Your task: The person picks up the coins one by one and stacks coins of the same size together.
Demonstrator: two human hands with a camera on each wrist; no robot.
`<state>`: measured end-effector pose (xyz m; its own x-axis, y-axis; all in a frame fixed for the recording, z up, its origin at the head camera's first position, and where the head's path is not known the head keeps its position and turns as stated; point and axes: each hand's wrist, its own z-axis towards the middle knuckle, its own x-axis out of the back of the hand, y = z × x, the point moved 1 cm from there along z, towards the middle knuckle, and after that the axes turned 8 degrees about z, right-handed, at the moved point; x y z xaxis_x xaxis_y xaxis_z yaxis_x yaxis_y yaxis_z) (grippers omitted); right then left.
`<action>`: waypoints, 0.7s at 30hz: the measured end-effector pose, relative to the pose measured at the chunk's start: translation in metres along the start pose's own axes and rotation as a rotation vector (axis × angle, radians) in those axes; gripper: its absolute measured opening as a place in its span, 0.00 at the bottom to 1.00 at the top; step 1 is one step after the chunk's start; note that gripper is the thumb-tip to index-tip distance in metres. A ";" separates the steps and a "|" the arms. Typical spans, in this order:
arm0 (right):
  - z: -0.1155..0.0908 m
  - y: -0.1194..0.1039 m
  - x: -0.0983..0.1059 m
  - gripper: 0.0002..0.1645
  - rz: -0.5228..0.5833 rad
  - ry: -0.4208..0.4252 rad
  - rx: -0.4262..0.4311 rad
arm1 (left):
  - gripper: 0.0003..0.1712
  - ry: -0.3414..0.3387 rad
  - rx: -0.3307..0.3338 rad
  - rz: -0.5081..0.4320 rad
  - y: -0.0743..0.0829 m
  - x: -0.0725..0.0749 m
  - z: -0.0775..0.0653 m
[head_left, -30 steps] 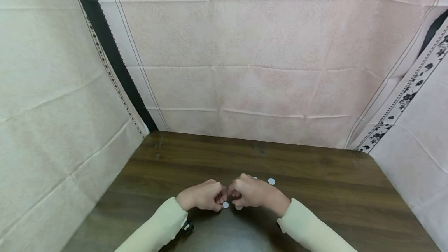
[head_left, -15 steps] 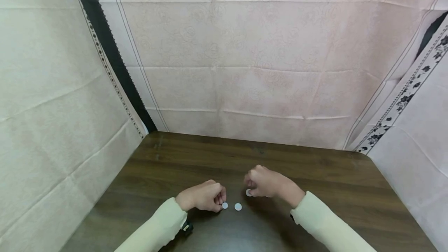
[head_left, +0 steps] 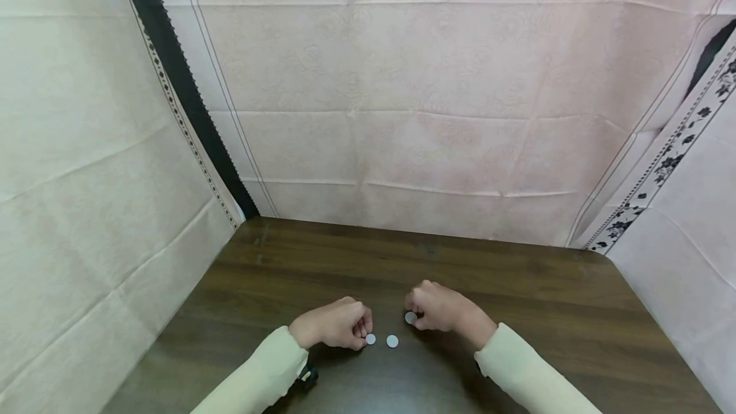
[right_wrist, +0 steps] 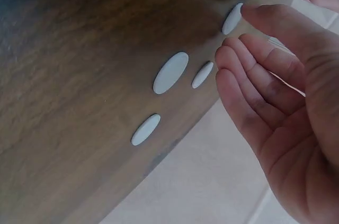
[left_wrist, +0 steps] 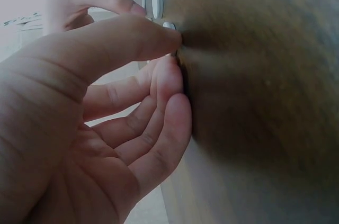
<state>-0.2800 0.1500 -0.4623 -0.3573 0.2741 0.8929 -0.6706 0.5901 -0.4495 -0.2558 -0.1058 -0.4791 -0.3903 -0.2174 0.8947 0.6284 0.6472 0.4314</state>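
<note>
My left hand [head_left: 336,323], its fingers curled, stays low over the table with thumb and forefinger tips at a small white disc [head_left: 370,339]. In the left wrist view that disc [left_wrist: 169,25] is partly hidden behind the thumb [left_wrist: 143,38]. A second white disc [head_left: 392,341] lies flat just to its right. Farther right, my right hand [head_left: 443,306] pinches another disc [head_left: 411,317] at the table. The right wrist view has the thumb tip right at this disc's edge [right_wrist: 233,18]. Several more discs [right_wrist: 170,73] lie beneath and beyond the right hand, hidden from the head view.
A brown wood-grain table [head_left: 322,254] spreads under both hands. Pale cloth [head_left: 425,82] hangs behind its far edge, with more cloth along the left [head_left: 115,209] and right sides. A dark strap piece [head_left: 307,375] sits at the left wrist.
My right hand has moved away from the left hand, to the right, uncovering the second disc, and is now at another disc. My left hand has stayed at its disc.
</note>
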 end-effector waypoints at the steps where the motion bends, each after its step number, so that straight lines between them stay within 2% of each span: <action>1: 0.001 0.000 -0.001 0.06 -0.006 -0.007 -0.014 | 0.06 -0.001 0.003 -0.004 0.000 0.000 0.000; 3: 0.002 0.000 -0.002 0.07 -0.015 -0.018 -0.032 | 0.06 -0.001 0.006 0.000 0.000 -0.001 0.000; 8: 0.009 0.000 -0.001 0.16 -0.014 -0.066 -0.057 | 0.07 -0.005 0.008 -0.001 -0.001 0.000 0.000; 14: 0.019 0.006 0.002 0.08 0.008 -0.120 -0.090 | 0.07 -0.001 0.004 -0.001 -0.002 0.000 0.001; 21: 0.021 0.007 -0.002 0.11 -0.056 -0.106 -0.089 | 0.07 0.005 0.001 0.005 0.000 0.000 0.000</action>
<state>-0.2978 0.1379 -0.4676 -0.3906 0.1597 0.9066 -0.6328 0.6687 -0.3904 -0.2562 -0.1055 -0.4788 -0.3839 -0.2174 0.8974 0.6299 0.6490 0.4267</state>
